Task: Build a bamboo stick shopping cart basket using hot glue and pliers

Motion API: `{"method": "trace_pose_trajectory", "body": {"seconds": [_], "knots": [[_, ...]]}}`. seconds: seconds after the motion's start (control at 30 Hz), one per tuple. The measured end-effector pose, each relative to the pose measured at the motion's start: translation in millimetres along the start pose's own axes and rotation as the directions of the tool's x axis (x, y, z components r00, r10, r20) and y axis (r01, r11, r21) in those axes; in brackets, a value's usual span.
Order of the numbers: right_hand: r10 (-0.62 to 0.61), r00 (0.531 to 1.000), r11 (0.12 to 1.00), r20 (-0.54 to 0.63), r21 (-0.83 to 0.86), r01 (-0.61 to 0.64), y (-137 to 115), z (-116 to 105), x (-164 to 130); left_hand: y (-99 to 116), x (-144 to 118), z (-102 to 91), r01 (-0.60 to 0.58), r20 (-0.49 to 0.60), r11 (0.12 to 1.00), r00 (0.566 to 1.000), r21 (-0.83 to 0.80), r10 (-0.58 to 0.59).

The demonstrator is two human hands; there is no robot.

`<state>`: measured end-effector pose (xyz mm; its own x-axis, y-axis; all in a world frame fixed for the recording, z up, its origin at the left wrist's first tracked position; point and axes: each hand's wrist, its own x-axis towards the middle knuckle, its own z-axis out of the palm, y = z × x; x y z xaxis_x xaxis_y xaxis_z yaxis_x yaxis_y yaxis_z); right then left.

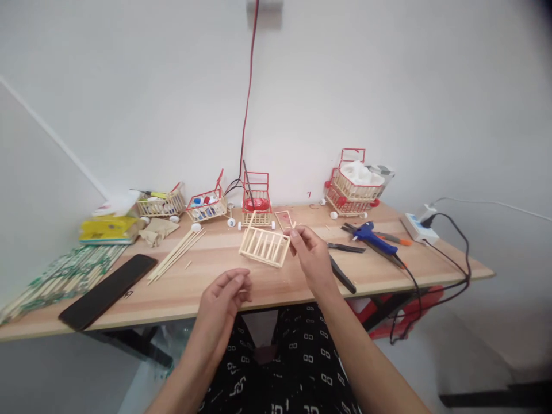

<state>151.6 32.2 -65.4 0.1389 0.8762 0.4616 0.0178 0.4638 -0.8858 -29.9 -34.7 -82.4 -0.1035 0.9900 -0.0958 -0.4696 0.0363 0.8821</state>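
Note:
My right hand [308,250] pinches a small frame basket [265,247] of pale wooden sticks by its right end. The basket is held tilted above the table, its row of slats facing me. Lower left of it, my left hand [226,287] hovers by the table's front edge, half curled, with no object visible in it. Beyond the basket stands a red-trimmed miniature shopping cart [256,198] with white wheels. A small stick frame [283,220] lies flat behind my right hand. Black-handled pliers [342,275] are partly hidden by my right hand.
A blue glue gun [373,237] and a white power strip [420,227] with cables lie to the right. Stacked carts [353,187] stand at the back right. Loose sticks [179,253], a black phone [107,290] and a yellow pack [107,229] are on the left.

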Motion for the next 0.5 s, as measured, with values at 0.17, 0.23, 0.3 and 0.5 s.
{"method": "trace_pose_trajectory", "body": {"seconds": [0.17,0.23,0.3,0.5], "knots": [[-0.009,1.0,0.999,-0.009,-0.041,0.008,-5,2,-2,-2,1,24.0,0.078,0.096,0.992,0.993,-0.098,-0.069],[-0.014,0.999,0.998,-0.037,-0.061,0.012,-5,4,-4,-1,1,32.9,0.09,0.113,0.983,0.991,-0.158,-0.073],[-0.022,0.998,0.997,-0.065,-0.074,0.017,-4,5,-6,-3,-1,40.0,0.102,0.12,0.971,0.99,-0.214,-0.078],[-0.016,0.996,0.996,-0.088,-0.091,0.008,-6,9,-16,-8,-2,50.3,0.106,0.139,0.957,0.988,-0.27,-0.071]]}}
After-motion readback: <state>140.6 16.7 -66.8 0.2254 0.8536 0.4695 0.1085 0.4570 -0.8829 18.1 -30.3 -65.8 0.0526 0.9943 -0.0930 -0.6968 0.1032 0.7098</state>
